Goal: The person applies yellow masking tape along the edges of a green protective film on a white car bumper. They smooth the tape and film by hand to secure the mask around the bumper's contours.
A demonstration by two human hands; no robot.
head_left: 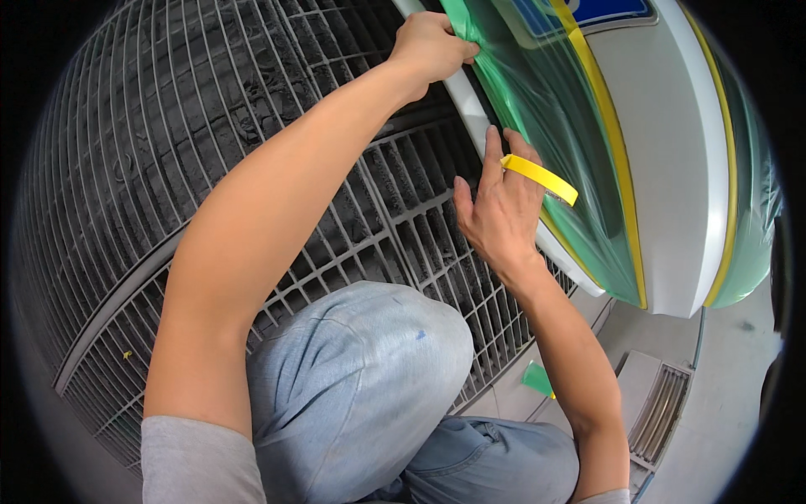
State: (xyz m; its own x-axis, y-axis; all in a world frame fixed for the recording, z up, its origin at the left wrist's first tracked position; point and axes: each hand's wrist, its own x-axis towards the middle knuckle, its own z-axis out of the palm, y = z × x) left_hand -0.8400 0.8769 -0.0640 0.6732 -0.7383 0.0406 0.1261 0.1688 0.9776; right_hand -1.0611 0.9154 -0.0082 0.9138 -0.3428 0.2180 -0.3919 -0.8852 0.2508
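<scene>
My left hand (430, 52) is closed, its fingers pinching the edge of a green translucent masking film (537, 101) near the top. The film covers part of a white curved vehicle panel (684, 126) and is bordered with yellow tape (617, 151). Lower down, my right hand (504, 210) lies against the panel's edge with its fingers stretched upward. A roll of yellow masking tape (546, 178) sits across the backs of these fingers, apparently looped around them; the palm side is hidden.
Beneath me is a metal floor grating (126, 185) with dark grime under its bars. A green piece (537, 380) lies on the floor by my right forearm. Farther right is a slatted grey fixture (659, 412). A blue panel (600, 13) shows at the top.
</scene>
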